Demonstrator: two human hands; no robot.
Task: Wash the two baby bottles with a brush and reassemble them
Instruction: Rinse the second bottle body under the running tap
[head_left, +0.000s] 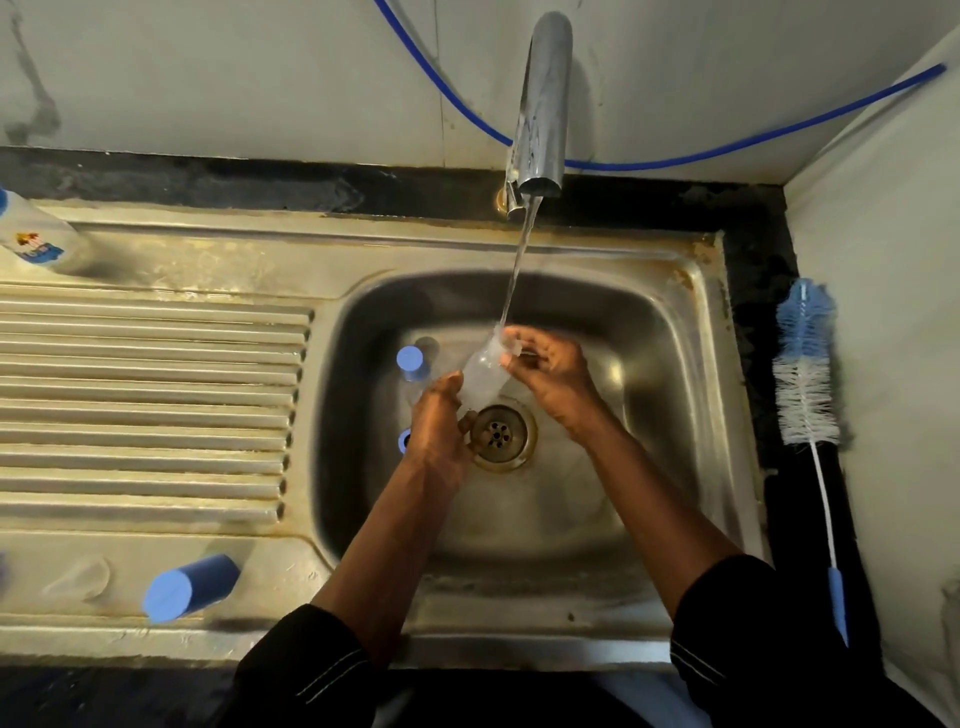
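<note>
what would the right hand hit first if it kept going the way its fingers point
The clear bottle, whose neck the right hand is pinching; beyond that, probably the blue-capped bottle, though depth is unclear.

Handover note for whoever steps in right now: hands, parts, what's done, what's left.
Hands: left hand grips the base of the clear bottle; right hand holds its neck under the running tap.
Parts: second bottle, blue top on, stands in the sink; blue ring lies near the drain. Blue cap and what looks like a clear teat lie on the drainboard. Brush lies on the right counter.
Done: first bottle opened, under water.
Left: brushing unconfirmed; wash second bottle; reassemble both.
</note>
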